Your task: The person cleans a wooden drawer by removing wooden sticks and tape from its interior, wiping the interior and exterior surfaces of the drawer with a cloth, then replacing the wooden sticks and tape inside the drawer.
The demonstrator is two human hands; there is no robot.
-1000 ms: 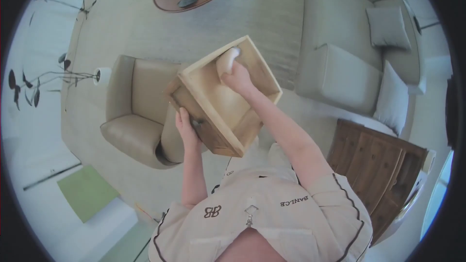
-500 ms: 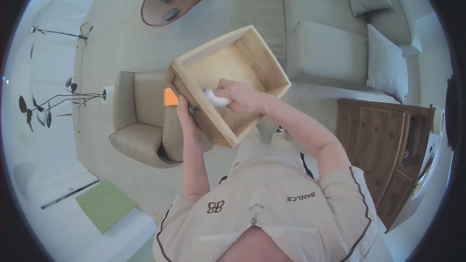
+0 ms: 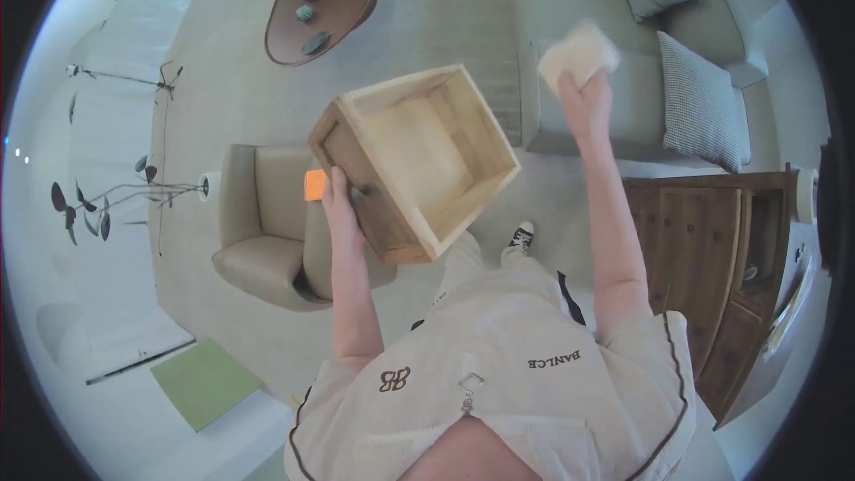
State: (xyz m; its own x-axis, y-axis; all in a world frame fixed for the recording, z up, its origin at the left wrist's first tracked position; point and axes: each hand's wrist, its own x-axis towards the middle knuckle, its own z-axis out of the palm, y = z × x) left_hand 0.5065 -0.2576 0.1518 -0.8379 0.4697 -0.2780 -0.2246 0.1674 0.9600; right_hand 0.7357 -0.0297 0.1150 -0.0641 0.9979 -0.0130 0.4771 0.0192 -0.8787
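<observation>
My left hand [image 3: 340, 202] grips a wooden drawer [image 3: 490, 167] at its darker front panel, near a small round knob [image 3: 361, 190]. The drawer is held up in the air at a tilt, its open side facing me, with a bare pale interior. Out to the right, my right hand [image 3: 588, 107] is closed on a whitish cloth [image 3: 579, 55], which is smeared by motion. That hand is apart from the drawer and appears above the sofa seat in the view.
A wooden cabinet [image 3: 681, 258] with several drawers stands at my right. The sofa [image 3: 570, 116] lies ahead on the right, an armchair [image 3: 267, 205] on the left with an orange item [image 3: 314, 185] beside it. A low oval table [image 3: 343, 22] bears small plants.
My right hand has come out of the drawer and swung up and right with the cloth, which now looks more spread out. My left hand still holds the drawer, now turned slightly.
</observation>
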